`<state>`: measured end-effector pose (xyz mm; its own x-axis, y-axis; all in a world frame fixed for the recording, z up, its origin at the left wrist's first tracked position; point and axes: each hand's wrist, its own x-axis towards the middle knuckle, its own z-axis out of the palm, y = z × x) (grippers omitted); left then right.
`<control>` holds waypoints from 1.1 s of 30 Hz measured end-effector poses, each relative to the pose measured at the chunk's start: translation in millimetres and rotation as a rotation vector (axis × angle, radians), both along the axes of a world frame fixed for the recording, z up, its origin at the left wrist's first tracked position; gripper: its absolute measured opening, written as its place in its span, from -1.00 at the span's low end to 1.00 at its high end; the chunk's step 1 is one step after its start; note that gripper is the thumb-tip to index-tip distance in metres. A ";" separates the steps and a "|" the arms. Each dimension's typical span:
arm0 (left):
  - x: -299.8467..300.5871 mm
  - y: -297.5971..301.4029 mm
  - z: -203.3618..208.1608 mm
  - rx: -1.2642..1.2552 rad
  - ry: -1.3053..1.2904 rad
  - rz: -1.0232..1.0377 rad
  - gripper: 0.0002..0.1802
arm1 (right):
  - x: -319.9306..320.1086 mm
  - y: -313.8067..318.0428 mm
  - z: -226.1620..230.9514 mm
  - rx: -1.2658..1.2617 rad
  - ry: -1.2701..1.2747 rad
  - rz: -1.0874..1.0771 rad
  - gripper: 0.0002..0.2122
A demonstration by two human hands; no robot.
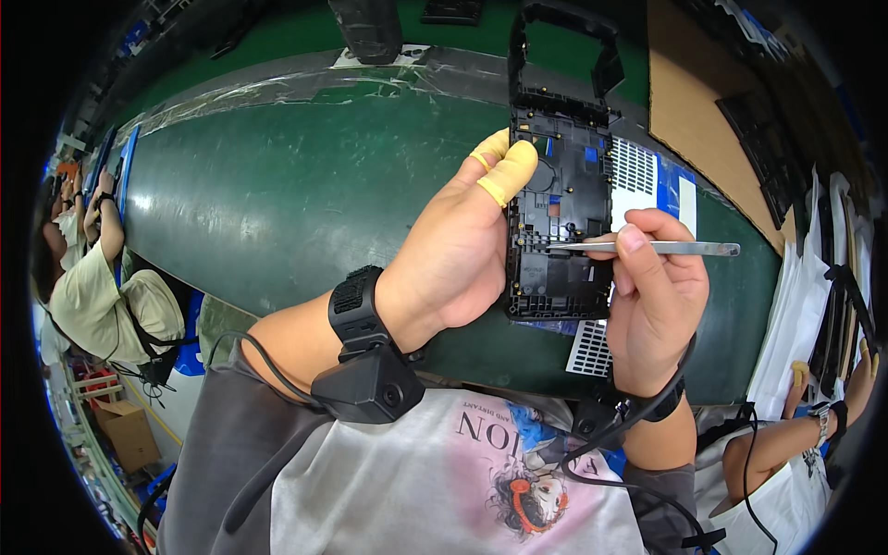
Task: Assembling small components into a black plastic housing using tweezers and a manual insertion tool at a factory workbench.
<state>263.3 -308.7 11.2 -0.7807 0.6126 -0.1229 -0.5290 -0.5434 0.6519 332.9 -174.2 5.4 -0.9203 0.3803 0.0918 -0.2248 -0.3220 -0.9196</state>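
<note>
My left hand [462, 236], with yellow finger cots on its thumb and a finger, grips the left edge of a long black plastic housing [560, 199]. Small brass-coloured inserts dot the housing, and an open rectangular frame forms its far end. My right hand [659, 287] pinches silver tweezers [680, 248], held nearly level. Their tips touch or hover just over the lower middle of the housing; whether anything tiny sits between them I cannot make out. Partly hidden behind the housing are white sheets with black grid patterns [634, 171].
A green mat covers the workbench [305, 194]. Cardboard [689, 102] bearing a black plastic part [763, 153] lies at the far right. A dark post [365, 28] stands at the back. Co-workers sit at left [116, 296] and right [786, 476], with white bags [800, 305] nearby.
</note>
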 end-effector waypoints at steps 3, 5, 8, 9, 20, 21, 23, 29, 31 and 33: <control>0.4 -0.3 -0.1 -0.002 -0.002 0.001 -0.65 | 0.3 -0.7 0.5 -0.019 0.019 0.002 -0.84; 0.4 0.1 0.3 0.004 -0.007 0.002 -0.65 | 0.5 -0.2 0.3 0.015 0.011 0.007 -0.84; 0.9 0.1 0.9 0.010 -0.016 0.004 -0.66 | 0.2 -0.5 0.0 0.018 -0.003 -0.005 -0.84; 1.0 0.2 1.2 0.011 -0.019 0.004 -0.67 | 0.0 -0.2 0.0 0.018 -0.003 -0.005 -0.84; 1.2 -0.7 0.0 0.012 -0.034 0.015 -0.67 | -0.7 2.4 -1.8 -0.004 -0.017 0.020 -0.83; 0.8 -0.5 -0.2 0.010 -0.032 0.015 -0.66 | -1.2 1.3 -1.4 -0.003 -0.016 0.021 -0.83; 0.5 0.5 -0.3 0.015 -0.022 0.015 -0.66 | -1.8 -0.6 -0.7 -0.033 -0.016 0.000 -0.84; 1.0 -5.6 -0.3 0.057 0.047 -0.041 -0.50 | -1.5 0.5 -3.2 -0.016 0.000 -0.007 -0.85; 1.8 -6.1 -0.6 -0.007 0.104 -0.056 -0.38 | -1.2 0.6 -1.3 -0.002 -0.006 -0.011 -0.85; 1.8 -4.6 0.3 -0.067 0.157 -0.012 -0.18 | -1.6 2.1 -0.2 0.011 -0.013 -0.019 -0.85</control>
<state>265.2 -313.3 11.4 -0.7862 0.6166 -0.0414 -0.4243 -0.4898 0.7617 331.3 -172.1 5.2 -0.9142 0.3965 0.0840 -0.2185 -0.3076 -0.9261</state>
